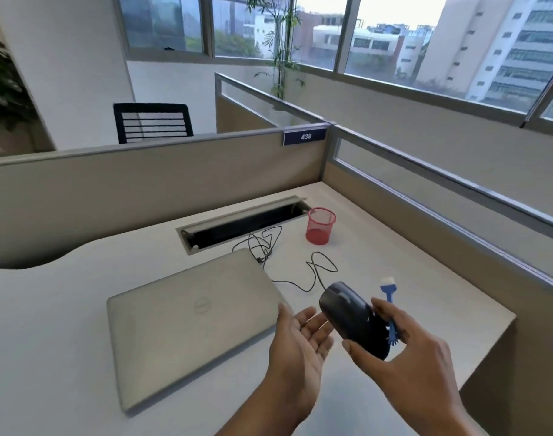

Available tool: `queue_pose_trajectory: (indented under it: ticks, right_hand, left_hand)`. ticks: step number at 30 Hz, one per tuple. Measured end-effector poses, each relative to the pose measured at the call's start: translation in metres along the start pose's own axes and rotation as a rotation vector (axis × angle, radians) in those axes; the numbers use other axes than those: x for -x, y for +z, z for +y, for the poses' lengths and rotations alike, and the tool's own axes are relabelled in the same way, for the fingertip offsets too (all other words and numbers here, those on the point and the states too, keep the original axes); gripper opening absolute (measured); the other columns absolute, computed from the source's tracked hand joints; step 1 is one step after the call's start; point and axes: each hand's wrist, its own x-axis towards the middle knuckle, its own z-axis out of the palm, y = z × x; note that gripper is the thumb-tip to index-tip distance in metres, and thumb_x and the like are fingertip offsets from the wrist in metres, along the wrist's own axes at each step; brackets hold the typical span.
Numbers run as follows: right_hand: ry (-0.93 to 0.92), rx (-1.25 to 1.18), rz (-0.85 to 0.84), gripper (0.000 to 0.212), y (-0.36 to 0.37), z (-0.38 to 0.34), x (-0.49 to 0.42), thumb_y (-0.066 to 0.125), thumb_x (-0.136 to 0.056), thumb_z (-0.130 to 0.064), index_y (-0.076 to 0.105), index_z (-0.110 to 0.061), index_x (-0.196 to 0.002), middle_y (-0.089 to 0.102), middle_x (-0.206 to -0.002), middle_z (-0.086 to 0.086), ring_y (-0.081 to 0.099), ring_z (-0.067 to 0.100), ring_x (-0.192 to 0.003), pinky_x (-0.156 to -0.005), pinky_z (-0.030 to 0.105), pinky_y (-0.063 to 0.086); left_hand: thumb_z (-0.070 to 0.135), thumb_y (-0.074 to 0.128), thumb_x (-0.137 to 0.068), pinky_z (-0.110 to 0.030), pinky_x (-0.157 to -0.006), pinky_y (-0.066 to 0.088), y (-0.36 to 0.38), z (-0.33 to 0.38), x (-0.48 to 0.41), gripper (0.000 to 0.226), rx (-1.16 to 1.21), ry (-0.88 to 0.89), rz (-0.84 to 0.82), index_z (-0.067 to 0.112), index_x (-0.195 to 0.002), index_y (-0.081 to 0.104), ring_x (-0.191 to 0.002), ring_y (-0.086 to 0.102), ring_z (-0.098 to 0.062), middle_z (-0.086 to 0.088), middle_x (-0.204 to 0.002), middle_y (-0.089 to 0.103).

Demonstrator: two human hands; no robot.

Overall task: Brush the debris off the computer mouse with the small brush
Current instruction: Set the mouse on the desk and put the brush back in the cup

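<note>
Now | right hand (405, 357) grips mouse (347, 316) | left hand (300, 339) spread, palm up

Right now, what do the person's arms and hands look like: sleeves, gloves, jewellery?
The left hand and right hand are bare: no gloves, rings or watch visible. The left forearm and right forearm are uncovered down to the frame's edge; no sleeve or marking shows.

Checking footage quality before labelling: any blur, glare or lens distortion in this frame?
Head view: soft daylight from the windows, no harsh glare on the laptop; the wide-angle lens bows the partition rail; the mouse and right hand look slightly motion-smeared; the plant at far left is blurred; the brush is legible.
</note>
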Motion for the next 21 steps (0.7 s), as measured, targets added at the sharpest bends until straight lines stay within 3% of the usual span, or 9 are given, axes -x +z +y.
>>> queue_pose_trajectory:
  ticks: [4, 10, 13, 17, 21]
  right_hand:
    - [0.017, 0.038, 0.028, 0.077, 0.008, 0.001, -0.009, 0.091, -0.056, -0.039, 0.066, -0.023, -0.127, 0.060, -0.095, -0.028, 0.061, 0.003, -0.085, -0.080, 0.017, 0.040]
    - [0.010, 0.009, 0.056, 0.078, 0.016, 0.018, -0.028, 0.094, -0.056, -0.032, 0.065, -0.022, -0.128, 0.066, -0.100, -0.016, 0.067, 0.015, -0.088, -0.091, 0.026, 0.046]
    - [-0.057, 0.012, 0.029, 0.075, 0.023, 0.035, -0.043, 0.095, -0.051, -0.026, 0.070, -0.016, -0.121, 0.072, -0.097, -0.008, 0.071, 0.023, -0.083, -0.085, 0.019, 0.054]
    - [-0.037, -0.006, -0.025, 0.074, 0.027, 0.058, -0.072, 0.081, -0.047, -0.042, 0.073, -0.008, -0.113, 0.076, -0.092, 0.001, 0.069, 0.024, -0.071, -0.089, -0.006, 0.033]
    - [-0.020, -0.050, -0.101, 0.075, 0.020, 0.073, -0.096, 0.080, -0.049, -0.046, 0.073, -0.009, -0.113, 0.077, -0.093, 0.002, 0.070, 0.023, -0.072, -0.090, -0.009, 0.031]
  left_hand:
    - [0.051, 0.038, -0.100, -0.033, -0.087, 0.051, -0.016, 0.004, -0.017, 0.048, -0.192, 0.018, 0.065, 0.013, -0.116, 0.062, -0.104, 0.068, -0.021, -0.006, -0.110, 0.073]
    - [0.047, 0.041, -0.100, -0.029, -0.082, 0.053, -0.007, 0.017, -0.061, 0.030, -0.446, 0.004, 0.108, 0.023, -0.106, 0.058, -0.102, 0.068, -0.018, -0.003, -0.111, 0.071]
    - [0.048, 0.042, -0.099, -0.025, -0.076, 0.053, 0.006, 0.021, -0.095, 0.029, -0.565, 0.009, 0.123, 0.024, -0.111, 0.054, -0.103, 0.067, -0.018, -0.004, -0.116, 0.067]
    - [0.044, 0.049, -0.096, -0.032, -0.081, 0.058, 0.023, 0.022, -0.151, 0.044, -0.580, -0.046, 0.169, 0.016, -0.130, 0.046, -0.093, 0.070, -0.020, -0.008, -0.114, 0.066]
    - [0.025, 0.062, -0.093, -0.022, -0.048, 0.054, 0.033, 0.028, -0.198, 0.079, -0.549, -0.067, 0.228, 0.027, -0.155, 0.013, -0.052, 0.069, -0.009, -0.009, -0.098, 0.068]
